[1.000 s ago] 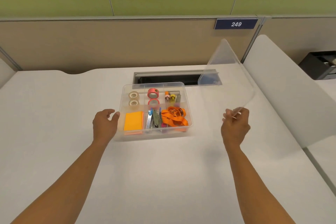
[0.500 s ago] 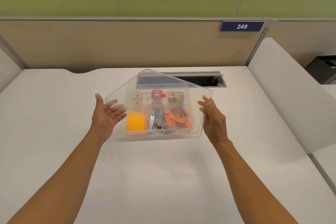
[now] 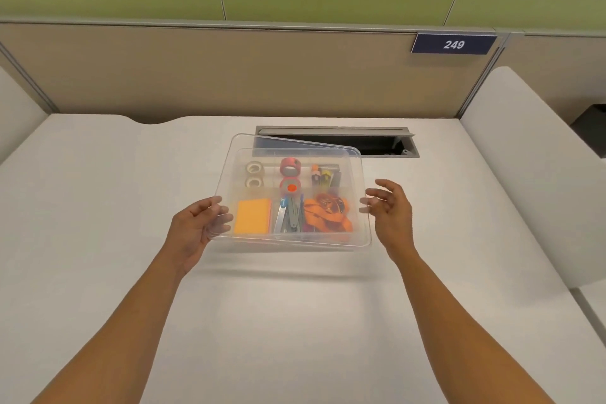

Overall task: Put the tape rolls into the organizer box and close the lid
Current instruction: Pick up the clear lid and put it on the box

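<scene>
A clear organizer box (image 3: pixel 355 244) stands on the white desk. In its back compartments lie two white tape rolls (image 3: pixel 254 168) and two pink tape rolls (image 3: pixel 290 166). A clear lid (image 3: pixel 357 174) hovers over the box, slightly askew, its far edge raised. My left hand (image 3: pixel 196 226) grips the lid's left edge, fingers curled under it. My right hand (image 3: pixel 390 210) is at the lid's right edge with fingers spread, touching or nearly touching it.
The box also holds an orange sticky-note pad (image 3: pixel 252 216), pens and scissors (image 3: pixel 290 215), and an orange lanyard (image 3: pixel 328 213). A cable slot (image 3: pixel 370 143) opens in the desk behind the box. A white divider (image 3: pixel 524 174) stands at right, a beige partition at the back.
The lid came from my right hand at the right side to above the box. Both hands now hold it at its sides, and it has sunk lower and flatter over the box.
</scene>
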A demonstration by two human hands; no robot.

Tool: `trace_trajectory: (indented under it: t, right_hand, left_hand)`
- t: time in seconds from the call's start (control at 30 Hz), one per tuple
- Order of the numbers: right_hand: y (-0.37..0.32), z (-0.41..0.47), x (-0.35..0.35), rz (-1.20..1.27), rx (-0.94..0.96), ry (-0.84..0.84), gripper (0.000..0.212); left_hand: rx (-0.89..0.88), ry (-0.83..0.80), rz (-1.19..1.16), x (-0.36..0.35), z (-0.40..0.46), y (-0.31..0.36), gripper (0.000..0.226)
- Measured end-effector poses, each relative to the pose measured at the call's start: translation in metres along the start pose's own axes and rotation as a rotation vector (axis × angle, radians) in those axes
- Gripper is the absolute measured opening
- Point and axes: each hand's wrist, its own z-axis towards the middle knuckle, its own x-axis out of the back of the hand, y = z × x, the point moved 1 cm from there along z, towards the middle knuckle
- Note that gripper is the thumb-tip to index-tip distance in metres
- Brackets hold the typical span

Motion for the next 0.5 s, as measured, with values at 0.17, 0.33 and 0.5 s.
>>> trace_trajectory:
  t: [0.17, 0.33, 0.5]
  right_hand:
    - [0.008, 0.011, -0.012, -0.022, -0.161, 0.031, 0.032]
    - [0.014, 0.02, -0.026, -0.199, -0.135, 0.041, 0.032]
    - [0.026, 0.028, -0.036, -0.326, -0.143, 0.027, 0.031]
  left_hand:
    - [-0.084, 0.116, 0.232, -0.012, 0.004, -0.01, 0.02]
    - [-0.197, 0.259, 0.645, -0.018, 0.013, -0.019, 0.021]
    - [-0.186, 0.299, 0.741, -0.02, 0.019, -0.027, 0.025]
